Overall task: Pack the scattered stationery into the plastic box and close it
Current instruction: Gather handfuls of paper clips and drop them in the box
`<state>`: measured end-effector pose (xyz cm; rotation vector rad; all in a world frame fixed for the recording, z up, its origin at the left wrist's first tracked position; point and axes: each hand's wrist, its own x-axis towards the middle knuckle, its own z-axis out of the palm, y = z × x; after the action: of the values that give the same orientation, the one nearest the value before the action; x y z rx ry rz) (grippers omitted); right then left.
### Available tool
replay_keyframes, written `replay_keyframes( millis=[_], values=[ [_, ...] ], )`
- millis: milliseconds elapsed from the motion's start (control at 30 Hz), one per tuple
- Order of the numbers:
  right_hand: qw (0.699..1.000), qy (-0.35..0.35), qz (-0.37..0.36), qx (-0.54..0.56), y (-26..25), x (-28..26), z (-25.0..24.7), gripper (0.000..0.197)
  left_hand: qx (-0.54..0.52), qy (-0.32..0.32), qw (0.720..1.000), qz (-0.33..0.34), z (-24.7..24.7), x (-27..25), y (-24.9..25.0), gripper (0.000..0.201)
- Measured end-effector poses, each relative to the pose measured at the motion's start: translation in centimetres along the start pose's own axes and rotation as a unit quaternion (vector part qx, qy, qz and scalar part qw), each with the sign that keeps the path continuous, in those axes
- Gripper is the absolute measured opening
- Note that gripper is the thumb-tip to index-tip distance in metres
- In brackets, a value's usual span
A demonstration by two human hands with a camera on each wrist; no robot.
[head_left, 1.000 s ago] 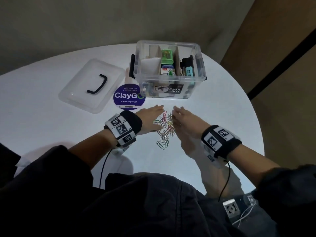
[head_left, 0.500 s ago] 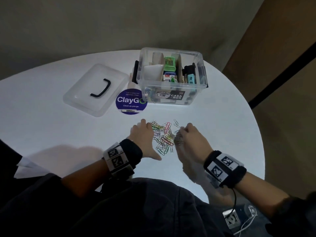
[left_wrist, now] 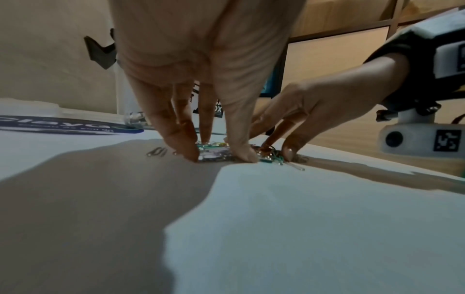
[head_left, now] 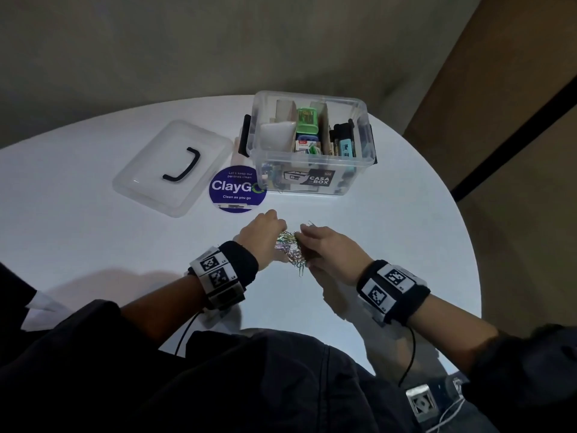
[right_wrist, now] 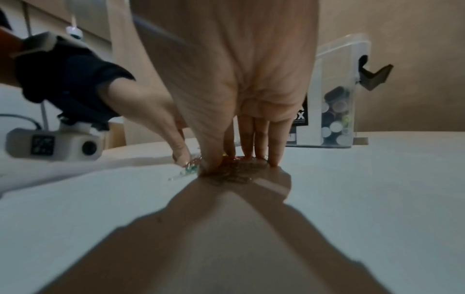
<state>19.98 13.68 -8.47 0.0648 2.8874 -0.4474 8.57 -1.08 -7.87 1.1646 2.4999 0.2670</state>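
A bunch of coloured paper clips (head_left: 288, 245) lies on the white round table (head_left: 406, 232), squeezed between my two hands. My left hand (head_left: 265, 235) stands over its left side; in the left wrist view, finger and thumb tips (left_wrist: 191, 153) are planted on the table with clips (left_wrist: 214, 154) pinched between them. My right hand (head_left: 327, 248) closes on the right side, thumb and fingers (right_wrist: 274, 157) round the pile (right_wrist: 234, 171). The clear plastic box (head_left: 359, 182) stands open behind, holding stationery. Its lid (head_left: 150, 179) lies flat to the left.
A round purple ClayGo sticker (head_left: 232, 190) sits between lid and box. A couple of stray clips (left_wrist: 157, 152) lie just left of my left hand. The table edge curves away on the right, with brown floor beyond. My dark-clothed lap is at the near edge.
Both hands have drawn together. The clips, spread loosely a second ago, are now pressed into one tight bunch between the fingers.
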Motion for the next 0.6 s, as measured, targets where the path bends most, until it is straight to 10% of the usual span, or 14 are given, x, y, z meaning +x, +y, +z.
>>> replay_keyframes(
  millis=[267, 600],
  values=[
    [0.993, 0.103, -0.040, 0.031, 0.2, 0.0, 0.9, 0.024, -0.029, 0.005, 1.000, 0.010, 0.1, 0.5, -0.1, 0.017],
    [0.977, 0.154, -0.114, -0.095, 1.6, 1.3, 1.3, 0.010, 0.106, -0.018, 0.989, 0.102, -0.2, 1.1, -1.1, 0.018]
  ],
)
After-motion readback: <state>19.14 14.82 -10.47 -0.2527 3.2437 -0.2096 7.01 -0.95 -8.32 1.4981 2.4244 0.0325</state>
